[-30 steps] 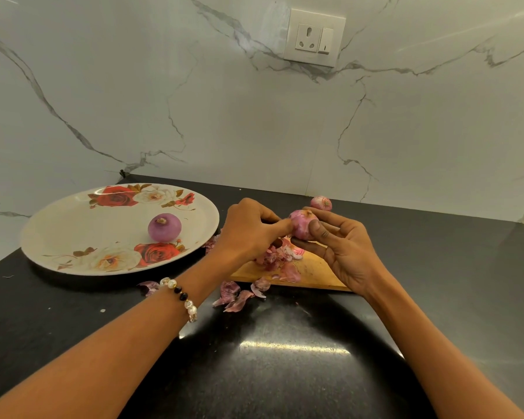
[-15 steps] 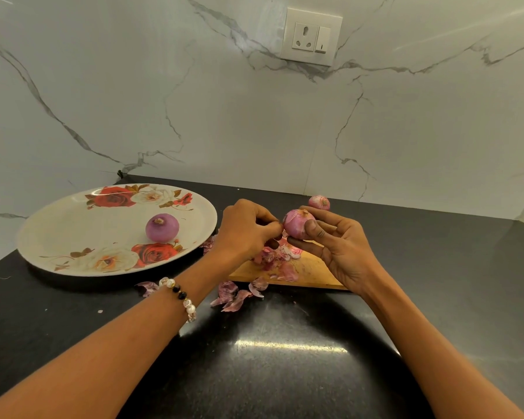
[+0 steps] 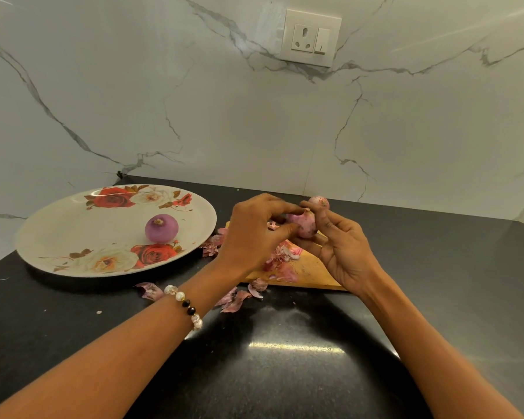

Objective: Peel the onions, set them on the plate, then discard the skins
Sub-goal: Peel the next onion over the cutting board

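A pink onion [image 3: 305,225] with skin still on it is held above the wooden board [image 3: 310,267]. My right hand [image 3: 344,252] cradles it from the right with curled fingers. My left hand [image 3: 256,234] pinches at its left side with thumb and fingertips. One peeled purple onion [image 3: 161,228] lies on the flowered plate [image 3: 73,225] at the left. Another unpeeled onion [image 3: 320,202] sits behind my hands, near the wall. Loose onion skins [image 3: 280,258] lie on the board, and more skins [image 3: 235,299] lie on the counter in front of it.
The black counter [image 3: 285,358] runs back to a white marble wall with a power socket [image 3: 310,37]. A skin scrap [image 3: 149,289] lies just in front of the plate. The wall turns a corner at the far right.
Both hands have lifted the onion slightly and turned it. My left fingers have shifted their pinch on its side. Plate and peeled onion have not moved.
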A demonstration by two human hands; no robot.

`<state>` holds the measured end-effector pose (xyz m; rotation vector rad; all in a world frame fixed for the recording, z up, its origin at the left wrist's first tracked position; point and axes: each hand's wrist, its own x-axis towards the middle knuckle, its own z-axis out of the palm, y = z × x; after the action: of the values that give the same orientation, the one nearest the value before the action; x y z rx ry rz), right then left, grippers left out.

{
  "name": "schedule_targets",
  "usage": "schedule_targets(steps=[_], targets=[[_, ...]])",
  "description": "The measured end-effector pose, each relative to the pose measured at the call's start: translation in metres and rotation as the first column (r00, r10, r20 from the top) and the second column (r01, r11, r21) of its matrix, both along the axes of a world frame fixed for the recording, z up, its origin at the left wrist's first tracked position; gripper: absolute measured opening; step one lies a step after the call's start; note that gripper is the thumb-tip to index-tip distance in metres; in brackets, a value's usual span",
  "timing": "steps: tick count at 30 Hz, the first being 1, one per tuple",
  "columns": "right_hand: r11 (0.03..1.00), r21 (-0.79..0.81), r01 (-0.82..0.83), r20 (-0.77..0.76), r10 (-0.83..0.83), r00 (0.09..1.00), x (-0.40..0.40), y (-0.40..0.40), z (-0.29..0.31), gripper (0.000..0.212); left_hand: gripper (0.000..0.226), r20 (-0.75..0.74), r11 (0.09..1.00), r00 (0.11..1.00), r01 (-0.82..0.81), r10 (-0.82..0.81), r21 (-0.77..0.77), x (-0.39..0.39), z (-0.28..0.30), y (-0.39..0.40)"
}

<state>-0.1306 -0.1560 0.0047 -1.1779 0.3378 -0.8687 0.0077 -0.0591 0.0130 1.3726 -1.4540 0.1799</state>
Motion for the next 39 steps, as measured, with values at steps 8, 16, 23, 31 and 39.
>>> schedule_targets(steps=[8, 16, 23, 31, 39], targets=[[0.999, -0.029, -0.017, -0.021, 0.016, 1.000, 0.000, 0.003, 0.001, 0.050, 0.016, 0.055, 0.996, 0.996, -0.067, 0.071, -0.064, -0.001, -0.006, -0.003], [0.996, -0.085, 0.004, -0.067, -0.010, 0.998, -0.002, 0.000, -0.004, 0.036, 0.008, 0.051, 0.998, 0.997, -0.064, 0.063, 0.027, 0.000, -0.006, -0.004], [0.998, -0.062, -0.004, -0.073, -0.001, 0.997, -0.003, 0.000, -0.002, 0.034, 0.011, 0.107, 0.982, 0.994, -0.046, 0.027, 0.181, 0.000, -0.007, -0.005], [0.995, 0.039, 0.095, -0.060, -0.093, 0.994, -0.002, -0.001, 0.003, 0.021, 0.012, 0.104, 0.960, 0.994, -0.019, -0.011, 0.281, -0.001, -0.008, -0.006], [0.980, 0.150, 0.130, 0.015, -0.133, 0.991, -0.005, -0.001, 0.008, 0.024, 0.006, 0.041, 0.954, 0.999, 0.012, -0.026, 0.298, 0.000, -0.007, -0.006]])
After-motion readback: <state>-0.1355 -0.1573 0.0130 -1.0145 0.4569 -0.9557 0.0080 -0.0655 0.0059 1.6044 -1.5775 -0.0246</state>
